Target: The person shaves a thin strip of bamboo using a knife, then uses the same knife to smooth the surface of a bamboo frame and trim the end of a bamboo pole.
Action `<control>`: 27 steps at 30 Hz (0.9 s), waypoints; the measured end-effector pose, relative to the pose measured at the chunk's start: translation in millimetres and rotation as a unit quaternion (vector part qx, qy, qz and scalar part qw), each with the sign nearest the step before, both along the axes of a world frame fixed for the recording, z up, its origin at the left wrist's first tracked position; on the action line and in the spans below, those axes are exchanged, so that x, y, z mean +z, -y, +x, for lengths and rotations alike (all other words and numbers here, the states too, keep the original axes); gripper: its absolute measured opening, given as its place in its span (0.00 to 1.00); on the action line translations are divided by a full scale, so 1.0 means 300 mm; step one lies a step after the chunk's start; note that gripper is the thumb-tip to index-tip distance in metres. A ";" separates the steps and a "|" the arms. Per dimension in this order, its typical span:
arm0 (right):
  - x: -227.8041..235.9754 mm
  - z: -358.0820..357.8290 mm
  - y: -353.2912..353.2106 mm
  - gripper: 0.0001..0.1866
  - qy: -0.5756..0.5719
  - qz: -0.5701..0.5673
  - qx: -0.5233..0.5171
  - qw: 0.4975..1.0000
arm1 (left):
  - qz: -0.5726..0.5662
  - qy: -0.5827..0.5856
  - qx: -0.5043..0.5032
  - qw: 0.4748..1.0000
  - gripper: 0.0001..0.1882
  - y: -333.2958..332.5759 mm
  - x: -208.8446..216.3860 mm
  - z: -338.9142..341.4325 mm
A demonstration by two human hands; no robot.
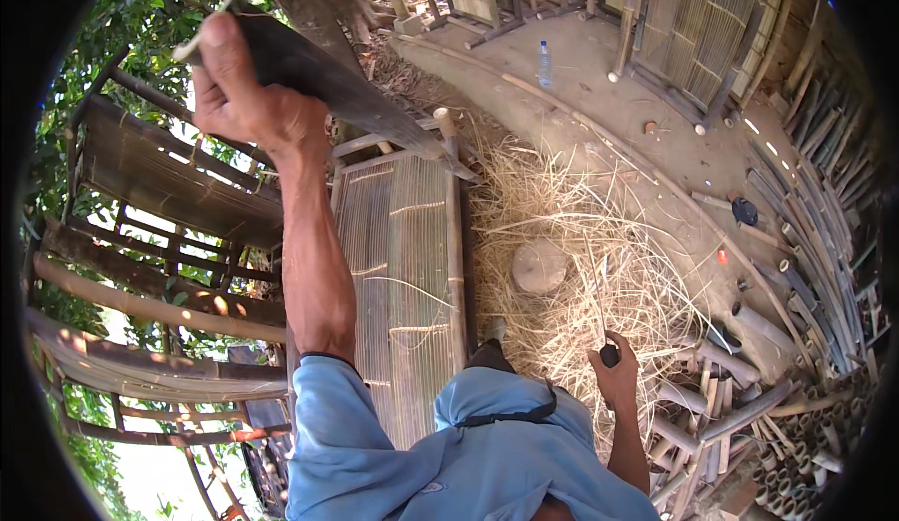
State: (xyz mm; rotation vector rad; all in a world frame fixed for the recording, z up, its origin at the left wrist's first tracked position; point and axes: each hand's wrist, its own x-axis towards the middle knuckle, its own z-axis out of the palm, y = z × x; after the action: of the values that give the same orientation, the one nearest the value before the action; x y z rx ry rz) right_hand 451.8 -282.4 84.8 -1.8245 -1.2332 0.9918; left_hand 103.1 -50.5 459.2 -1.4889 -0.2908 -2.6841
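My left hand (248,100) is raised high at the left, its fingers wrapped round the near end of a dark bamboo piece (346,86). The piece is long, with pale edges at the gripped end, and slants down to the right toward the bench. Low on the right, my right hand (620,381) is closed round the black handle of a knife (610,353). Its thin blade seems to point away over the straw-like shavings, seen nearly edge-on. The two hands are far apart.
A slatted bamboo bench (403,268) stands at centre-left. Beyond my knees, a round wood block (539,266) sits among pale shavings (599,212). Cut bamboo poles (749,409) crowd the right. A plastic bottle (544,64) stands on the dirt floor, and a bamboo railing (159,306) runs along the left.
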 end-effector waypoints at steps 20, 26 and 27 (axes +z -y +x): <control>0.476 -0.118 -0.308 0.30 -0.103 0.223 0.083 0.966 | -0.200 -0.257 -0.119 0.938 0.21 0.138 0.016 0.047; 0.812 -0.101 -0.234 0.28 -0.022 0.361 0.125 0.924 | -0.207 -0.305 -0.088 0.926 0.20 0.267 -0.045 0.108; 0.852 -0.104 -0.220 0.28 -0.026 0.350 0.129 0.927 | -0.204 -0.308 -0.080 0.926 0.19 0.286 -0.058 0.119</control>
State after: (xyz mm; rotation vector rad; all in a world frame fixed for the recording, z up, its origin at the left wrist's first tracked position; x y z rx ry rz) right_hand 420.5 -216.5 340.5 -1.0912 -1.5670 0.6015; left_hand 138.9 -136.2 442.0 -2.4677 -0.7366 -2.1680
